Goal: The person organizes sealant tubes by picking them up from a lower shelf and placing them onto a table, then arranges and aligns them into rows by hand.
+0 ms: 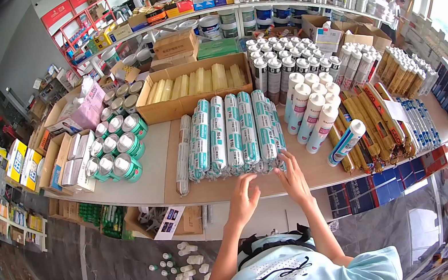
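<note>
A row of teal-and-white sausage packs of sealant (pixel 233 133) lies side by side on the table, their near ends roughly lined up. My right hand (pixel 295 180) is at the right near end of the row, fingers spread and fingertips at or just short of the last packs. Just in front of the row's middle is my left hand (pixel 243 200), its thumb apart from the fingers, holding nothing. To the right of the packs stand white-capped sealant cartridges (pixel 312 109). One blue-and-white cartridge (pixel 347 142) leans among gold sausage packs (pixel 369 124).
Behind the row sits an open cardboard box (pixel 153 113) of yellowish sticks (pixel 198 83). Teal cans (pixel 124 166) stand at left, black-and-white cartridges (pixel 275 74) at back. White bottles (pixel 188 270) lie on the floor. Another person (pixel 394 16) is far right.
</note>
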Demonstrator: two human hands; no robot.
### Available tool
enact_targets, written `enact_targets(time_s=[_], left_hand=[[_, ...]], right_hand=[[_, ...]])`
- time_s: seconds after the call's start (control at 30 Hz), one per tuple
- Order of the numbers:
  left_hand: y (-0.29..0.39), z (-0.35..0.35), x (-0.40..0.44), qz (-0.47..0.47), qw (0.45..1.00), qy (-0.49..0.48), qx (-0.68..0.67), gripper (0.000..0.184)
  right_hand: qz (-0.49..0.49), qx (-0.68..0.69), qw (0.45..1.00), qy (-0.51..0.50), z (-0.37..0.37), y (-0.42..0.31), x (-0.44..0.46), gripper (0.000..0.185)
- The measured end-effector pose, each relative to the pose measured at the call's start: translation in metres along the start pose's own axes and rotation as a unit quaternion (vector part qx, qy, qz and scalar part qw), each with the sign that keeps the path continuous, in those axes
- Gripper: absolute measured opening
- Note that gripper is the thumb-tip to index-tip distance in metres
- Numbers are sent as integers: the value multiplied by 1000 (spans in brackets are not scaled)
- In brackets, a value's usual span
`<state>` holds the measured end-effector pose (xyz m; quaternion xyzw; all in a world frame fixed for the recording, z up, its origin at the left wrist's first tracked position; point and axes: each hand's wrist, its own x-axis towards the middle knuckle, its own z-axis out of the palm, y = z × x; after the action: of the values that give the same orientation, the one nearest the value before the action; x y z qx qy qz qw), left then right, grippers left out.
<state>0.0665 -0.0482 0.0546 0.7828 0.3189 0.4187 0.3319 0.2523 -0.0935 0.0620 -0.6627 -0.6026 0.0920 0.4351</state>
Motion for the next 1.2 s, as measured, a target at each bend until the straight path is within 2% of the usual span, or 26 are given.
enact_targets(time_s=[0.1,0.17,0.27,0.4,0.43,0.5,0.57,0.63,0.7,0.77,0.93,1.0,1.2], left_hand=[[-1,-18,-12,-33,999,1,-18,30],[-3,-26,-18,-38,999,2,-19,29],[-11,-34,-33,-76,992,-40,-88,32],[-30,-40,-50,-51,990,-71,-112,32],[-38,-38,-52,-52,989,-67,-122,32],[-42,-41,-59,-23,997,-76,-24,31],[-33,-46,-61,-44,994,-93,-30,31],[-29,-48,-64,-6,997,-81,14,34],[-32,-44,-82,-28,995,-97,10,37],[-31,-39,-95,0,996,-67,50,41],[-20,-28,-152,-54,994,-46,77,41],[-16,-20,-179,-95,991,-65,61,40],[-3,-9,-246,-131,980,-112,100,36]], right_hand=[[11,21,1000,-18,2,-11,-14,42],[-18,-40,999,10,7,-19,-24,39],[25,-13,999,32,16,-25,-39,36],[54,-32,996,56,38,-33,-59,36],[72,-30,996,47,43,-34,-67,36],[55,-29,998,10,51,-41,-80,40],[60,-31,997,-23,52,-57,-88,42],[57,-30,997,-31,54,-59,-96,44],[61,-35,996,-52,51,-61,-113,45],[31,-43,997,-64,46,-58,-116,48],[57,-61,988,-132,36,-43,-149,50],[71,-48,985,-148,35,-35,-170,50],[127,-24,971,-201,42,-6,-261,51]])
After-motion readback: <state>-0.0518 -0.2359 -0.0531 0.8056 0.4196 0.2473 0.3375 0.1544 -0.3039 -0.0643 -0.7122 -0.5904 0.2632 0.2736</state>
